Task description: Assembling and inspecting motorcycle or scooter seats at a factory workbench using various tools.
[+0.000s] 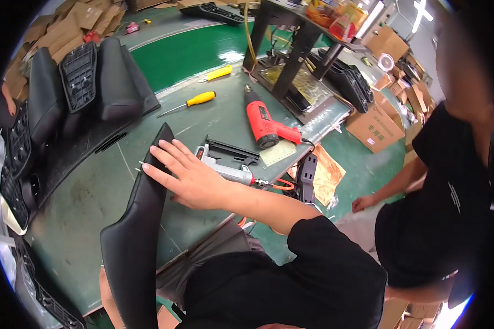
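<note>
A long, curved black padded seat [129, 247] with a smooth leather-like cover stands tilted at the table's near edge, in front of me. My right hand [189, 175] lies on its narrow upper end, fingers stretched out and spread. At the index fingertip a small pale bit sticks out past the seat's edge. Only a strip of my left hand [106, 299] shows beside the seat's lower end; its fingers are hidden behind it. Just beyond my right hand lies a grey and black air staple gun [233, 172], its hose fitting toward the table edge.
Farther on the green table [82, 219] lie a red heat gun [262, 123], a yellow screwdriver [197, 100] and a yellow utility knife [218, 73]. More black seats [121, 82] stand left. A press frame [291, 60] stands far right. A power strip [307, 178] hangs at the edge; a co-worker [439, 219] stands right.
</note>
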A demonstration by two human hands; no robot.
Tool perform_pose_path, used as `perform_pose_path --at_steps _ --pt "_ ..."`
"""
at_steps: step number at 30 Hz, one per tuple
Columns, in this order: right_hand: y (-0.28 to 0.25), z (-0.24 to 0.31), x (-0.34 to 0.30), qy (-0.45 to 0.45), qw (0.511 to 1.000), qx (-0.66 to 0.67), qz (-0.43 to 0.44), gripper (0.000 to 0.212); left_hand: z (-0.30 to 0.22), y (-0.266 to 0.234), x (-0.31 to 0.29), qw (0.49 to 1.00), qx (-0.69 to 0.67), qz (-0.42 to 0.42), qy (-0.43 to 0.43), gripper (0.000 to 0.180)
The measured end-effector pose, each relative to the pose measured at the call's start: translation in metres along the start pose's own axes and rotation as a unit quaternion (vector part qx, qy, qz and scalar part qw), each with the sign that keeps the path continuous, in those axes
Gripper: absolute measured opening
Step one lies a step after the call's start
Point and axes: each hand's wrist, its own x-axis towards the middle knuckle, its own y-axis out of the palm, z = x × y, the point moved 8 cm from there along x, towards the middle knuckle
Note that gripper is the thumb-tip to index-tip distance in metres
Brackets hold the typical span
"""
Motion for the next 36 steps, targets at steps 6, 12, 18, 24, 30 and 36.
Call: perform_pose_path --at_steps 6,12,18,24,30,36 --pt "-0.007 -0.006 -0.006 -0.021 1.0 0.009 0.011 0.108 -0.028 -0.01 0.053 0.994 -0.091 0.002 0.06 0.048" --pt "0.008 0.003 -0.006 -0.03 0.994 0.086 0.056 0.105 -0.029 -0.049 0.045 0.971 -0.196 -0.042 0.134 0.052" --pt "0.012 0.022 -0.005 -0.042 0.993 0.11 -0.002 0.089 -0.014 -0.02 0.033 0.927 -0.304 -0.089 0.202 0.057" --pt "0.031 0.055 -0.001 0.126 0.964 0.194 0.133 0.081 -0.026 -0.005 0.02 0.825 -0.423 0.136 0.35 0.062" --pt "0.068 0.051 -0.008 0.305 0.834 0.353 0.294 0.083 -0.052 -0.03 0.061 0.803 -0.499 -0.238 0.223 0.054" --pt "0.039 -0.154 0.036 0.504 0.834 0.056 0.219 0.097 -0.062 -0.01 0.076 0.822 -0.516 -0.165 0.176 0.053"
